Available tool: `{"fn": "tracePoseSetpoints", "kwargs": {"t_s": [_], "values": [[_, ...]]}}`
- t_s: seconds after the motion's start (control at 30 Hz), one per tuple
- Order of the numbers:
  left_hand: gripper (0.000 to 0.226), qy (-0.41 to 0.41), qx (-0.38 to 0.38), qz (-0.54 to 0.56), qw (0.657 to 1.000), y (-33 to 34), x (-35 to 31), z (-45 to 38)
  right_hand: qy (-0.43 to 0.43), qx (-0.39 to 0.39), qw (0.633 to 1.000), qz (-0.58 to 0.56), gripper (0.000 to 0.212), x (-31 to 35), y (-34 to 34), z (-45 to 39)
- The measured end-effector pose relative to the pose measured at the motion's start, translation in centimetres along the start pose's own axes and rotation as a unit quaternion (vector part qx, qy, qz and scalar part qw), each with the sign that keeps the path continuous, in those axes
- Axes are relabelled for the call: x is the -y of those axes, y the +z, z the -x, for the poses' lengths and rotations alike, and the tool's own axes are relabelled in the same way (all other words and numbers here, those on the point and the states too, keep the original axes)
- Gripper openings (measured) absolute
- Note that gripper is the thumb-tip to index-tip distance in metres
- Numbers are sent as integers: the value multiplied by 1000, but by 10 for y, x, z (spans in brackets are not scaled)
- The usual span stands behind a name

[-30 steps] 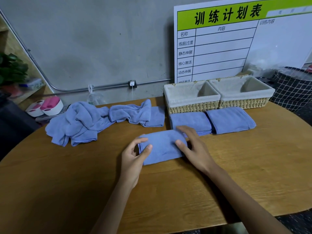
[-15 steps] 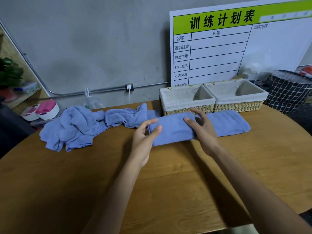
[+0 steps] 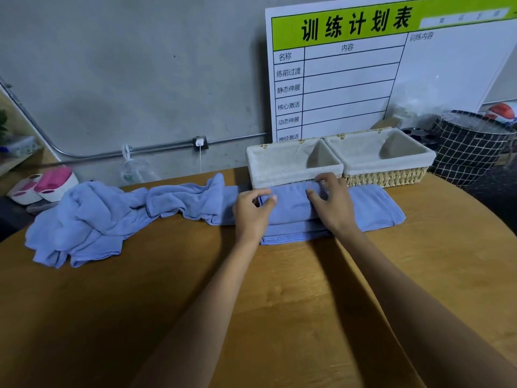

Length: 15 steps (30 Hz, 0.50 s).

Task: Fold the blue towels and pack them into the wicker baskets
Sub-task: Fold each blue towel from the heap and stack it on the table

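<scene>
A folded blue towel (image 3: 291,205) lies on top of another folded towel (image 3: 291,237), just in front of the left wicker basket (image 3: 279,166). My left hand (image 3: 251,214) pinches the top towel's left end. My right hand (image 3: 333,205) holds its right end with curled fingers. A third folded towel (image 3: 375,205) lies to the right, in front of the right wicker basket (image 3: 391,169). Both baskets have a cream liner and hold nothing. Several unfolded blue towels (image 3: 92,217) are heaped at the left of the table.
The round wooden table (image 3: 279,303) stands against a grey wall. A white board with a green header (image 3: 363,68) leans behind the baskets. A checked dark bin (image 3: 470,147) stands at the right. Pink and white items (image 3: 42,186) sit off the table's left.
Both hands carried the folded towel away from me, from the table's middle onto the folded towel in front of the left basket.
</scene>
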<state>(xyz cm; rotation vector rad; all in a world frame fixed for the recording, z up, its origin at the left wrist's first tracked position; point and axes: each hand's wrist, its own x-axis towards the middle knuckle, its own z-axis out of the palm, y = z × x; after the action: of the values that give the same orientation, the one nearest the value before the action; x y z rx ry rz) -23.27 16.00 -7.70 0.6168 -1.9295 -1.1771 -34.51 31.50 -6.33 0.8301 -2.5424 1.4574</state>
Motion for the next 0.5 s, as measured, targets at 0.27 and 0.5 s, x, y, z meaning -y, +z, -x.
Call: {"fn": "tracePoseSetpoints", "kwargs": {"t_s": [0.27, 0.5], "values": [[13, 46, -11, -50, 998, -26, -4, -5, -115, -109, 978, 132, 16, 21, -11, 14], [11, -37, -8, -204, 978, -126, 51, 3, -234, 107, 966, -20, 10, 78, 68, 78]]}}
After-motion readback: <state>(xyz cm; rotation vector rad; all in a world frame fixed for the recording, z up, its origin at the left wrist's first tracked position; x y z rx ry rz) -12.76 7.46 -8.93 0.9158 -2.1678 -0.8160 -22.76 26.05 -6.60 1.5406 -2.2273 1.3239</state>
